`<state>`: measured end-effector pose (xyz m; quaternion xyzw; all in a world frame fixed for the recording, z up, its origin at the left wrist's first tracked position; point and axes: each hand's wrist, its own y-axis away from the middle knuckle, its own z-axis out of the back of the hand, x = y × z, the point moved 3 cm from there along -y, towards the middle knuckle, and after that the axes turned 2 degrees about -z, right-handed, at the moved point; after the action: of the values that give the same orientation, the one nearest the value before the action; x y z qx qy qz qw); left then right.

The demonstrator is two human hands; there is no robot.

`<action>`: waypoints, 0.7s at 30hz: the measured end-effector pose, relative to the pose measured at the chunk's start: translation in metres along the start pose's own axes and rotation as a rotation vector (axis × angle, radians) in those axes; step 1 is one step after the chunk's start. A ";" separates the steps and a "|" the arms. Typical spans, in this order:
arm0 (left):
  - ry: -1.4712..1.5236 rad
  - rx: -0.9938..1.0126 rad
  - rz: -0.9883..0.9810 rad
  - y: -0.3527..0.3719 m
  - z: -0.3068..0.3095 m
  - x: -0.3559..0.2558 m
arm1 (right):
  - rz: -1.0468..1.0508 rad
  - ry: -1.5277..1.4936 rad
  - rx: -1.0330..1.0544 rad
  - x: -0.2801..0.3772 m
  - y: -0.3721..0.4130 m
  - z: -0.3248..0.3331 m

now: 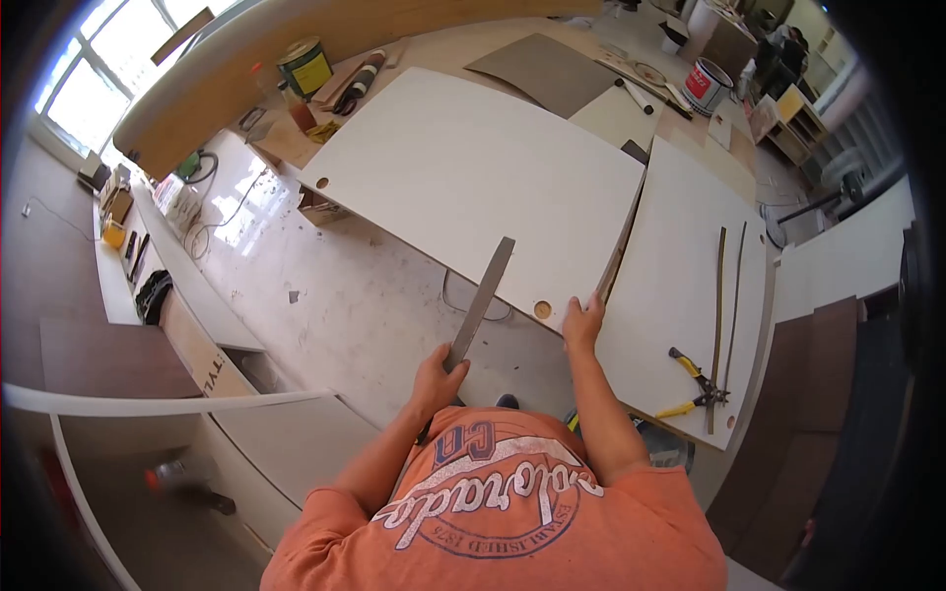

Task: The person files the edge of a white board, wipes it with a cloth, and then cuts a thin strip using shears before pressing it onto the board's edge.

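My left hand [438,380] is wrapped round the lower end of a long flat file [483,297], whose blade points up and away beside the near edge of a white panel [463,163]. My right hand [583,323] grips that panel at its near right corner, close to a round hole [542,309]. A second white panel [665,276] lies to the right, with a narrow gap between the two. On it are yellow-handled snips [702,392] and two thin dark strips [720,295].
At the back stand a green-and-yellow can [305,67] and a red-and-white can [707,87]. A grey sheet [540,71] lies behind the panels. An open white cabinet [128,483] is at my lower left, and cables [205,231] trail on the floor.
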<state>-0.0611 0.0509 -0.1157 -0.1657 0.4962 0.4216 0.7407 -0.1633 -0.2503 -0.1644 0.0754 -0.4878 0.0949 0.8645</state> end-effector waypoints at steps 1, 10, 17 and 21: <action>-0.013 -0.023 0.015 0.006 -0.003 0.008 | 0.001 -0.004 -0.008 -0.003 0.002 0.002; -0.068 -0.029 -0.046 0.003 -0.007 -0.017 | 0.094 0.135 0.345 0.030 -0.022 0.000; -0.160 0.142 0.009 0.012 -0.019 -0.028 | 0.588 0.505 0.379 0.058 -0.082 0.007; -0.316 0.216 -0.103 0.020 -0.031 -0.015 | 0.581 0.751 0.546 0.059 -0.111 -0.001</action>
<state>-0.0971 0.0350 -0.1133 -0.0423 0.4066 0.3482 0.8435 -0.1065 -0.3526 -0.1189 0.1201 -0.1042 0.4730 0.8666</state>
